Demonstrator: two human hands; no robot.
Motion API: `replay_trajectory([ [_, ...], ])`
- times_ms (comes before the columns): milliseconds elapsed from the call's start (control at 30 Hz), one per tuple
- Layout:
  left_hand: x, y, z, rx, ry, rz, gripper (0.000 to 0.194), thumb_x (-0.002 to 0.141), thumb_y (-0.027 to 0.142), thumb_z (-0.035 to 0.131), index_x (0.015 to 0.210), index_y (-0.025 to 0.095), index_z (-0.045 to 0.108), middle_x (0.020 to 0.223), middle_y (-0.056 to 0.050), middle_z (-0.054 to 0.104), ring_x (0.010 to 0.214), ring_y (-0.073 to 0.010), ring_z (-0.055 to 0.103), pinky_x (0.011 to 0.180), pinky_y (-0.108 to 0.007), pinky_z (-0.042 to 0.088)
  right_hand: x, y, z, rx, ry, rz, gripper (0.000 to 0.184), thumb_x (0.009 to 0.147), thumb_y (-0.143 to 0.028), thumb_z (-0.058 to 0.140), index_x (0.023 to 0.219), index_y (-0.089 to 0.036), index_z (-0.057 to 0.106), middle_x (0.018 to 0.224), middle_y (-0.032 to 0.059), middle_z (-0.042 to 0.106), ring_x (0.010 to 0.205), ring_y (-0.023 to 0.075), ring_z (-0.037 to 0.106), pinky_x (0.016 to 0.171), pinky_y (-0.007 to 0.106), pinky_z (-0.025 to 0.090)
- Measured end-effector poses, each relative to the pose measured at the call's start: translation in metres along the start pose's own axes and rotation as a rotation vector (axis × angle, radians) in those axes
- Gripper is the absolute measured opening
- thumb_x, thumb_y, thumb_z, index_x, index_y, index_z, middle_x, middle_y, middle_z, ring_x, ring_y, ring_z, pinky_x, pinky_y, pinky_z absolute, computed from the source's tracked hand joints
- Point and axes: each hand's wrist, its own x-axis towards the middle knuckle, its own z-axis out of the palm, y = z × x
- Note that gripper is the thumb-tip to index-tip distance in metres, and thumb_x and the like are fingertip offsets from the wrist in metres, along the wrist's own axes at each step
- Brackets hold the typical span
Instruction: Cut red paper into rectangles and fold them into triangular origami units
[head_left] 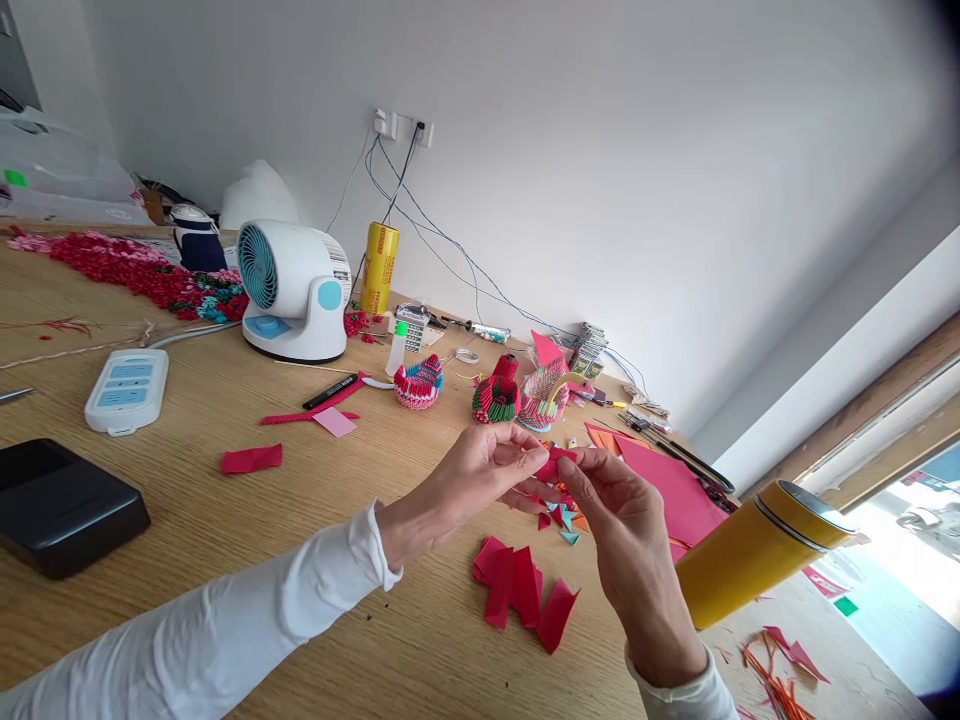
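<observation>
A small red paper piece (pixel 556 462) is held up between both hands above the table. My left hand (pixel 495 458) pinches its left side between thumb and fingers. On the other side, my right hand (pixel 611 495) grips it with thumb and forefinger. Below the hands lies a loose pile of red paper strips (pixel 517 585), some creased. Tiny folded red and blue paper triangles (pixel 566 520) are partly hidden behind my fingers. Another red strip (pixel 252 459) lies apart at the left, and a pink slip (pixel 335 422) sits near a black-handled cutter (pixel 330 391).
A yellow flask (pixel 757 550) stands at the right beside red paper sheets (pixel 660 480). Behind the hands are folded-paper baskets (pixel 418 382). A white fan (pixel 296 290), a power strip (pixel 127 390) and a black box (pixel 67 505) occupy the left side.
</observation>
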Motion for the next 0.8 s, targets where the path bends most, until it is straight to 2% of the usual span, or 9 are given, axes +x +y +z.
replay_trajectory([
  [167, 0.0, -0.002, -0.002, 0.055, -0.021, 0.005, 0.023, 0.084, 0.031, 0.067, 0.094, 0.011, 0.066, 0.084, -0.007, 0.073, 0.078, -0.0189, 0.073, 0.067, -0.026, 0.057, 0.0, 0.001, 0.001, -0.015, -0.001, -0.038, 0.015, 0.08, -0.037, 0.073, 0.085, -0.023, 0.069, 0.083, 0.0023, 0.07, 0.071, 0.015, 0.06, 0.058, 0.024, 0.046],
  [367, 0.001, -0.003, -0.002, 0.03, -0.046, 0.04, 0.024, 0.081, 0.033, 0.069, 0.089, 0.011, 0.067, 0.082, -0.007, 0.073, 0.075, -0.0193, 0.073, 0.062, -0.023, 0.056, 0.0, 0.002, 0.0, 0.0, -0.079, -0.02, 0.015, 0.081, -0.035, 0.073, 0.088, -0.023, 0.069, 0.088, 0.0035, 0.07, 0.076, 0.0169, 0.061, 0.062, 0.026, 0.047],
  [500, 0.0, -0.003, -0.002, 0.049, -0.056, 0.076, 0.027, 0.08, 0.036, 0.071, 0.089, 0.012, 0.066, 0.082, -0.007, 0.073, 0.075, -0.0203, 0.073, 0.06, -0.024, 0.056, 0.0, 0.004, -0.001, 0.06, -0.035, -0.021, 0.012, 0.08, -0.032, 0.074, 0.088, -0.024, 0.069, 0.083, 0.0014, 0.068, 0.073, 0.0155, 0.06, 0.06, 0.025, 0.046],
  [800, -0.001, -0.002, 0.0, 0.055, -0.035, 0.066, 0.033, 0.076, 0.042, 0.073, 0.085, 0.011, 0.065, 0.078, -0.008, 0.072, 0.071, -0.0212, 0.073, 0.06, -0.027, 0.056, -0.001, 0.01, -0.002, 0.173, 0.007, -0.003, 0.007, 0.08, -0.027, 0.074, 0.085, -0.024, 0.07, 0.073, -0.0013, 0.064, 0.062, 0.0112, 0.055, 0.052, 0.021, 0.04],
])
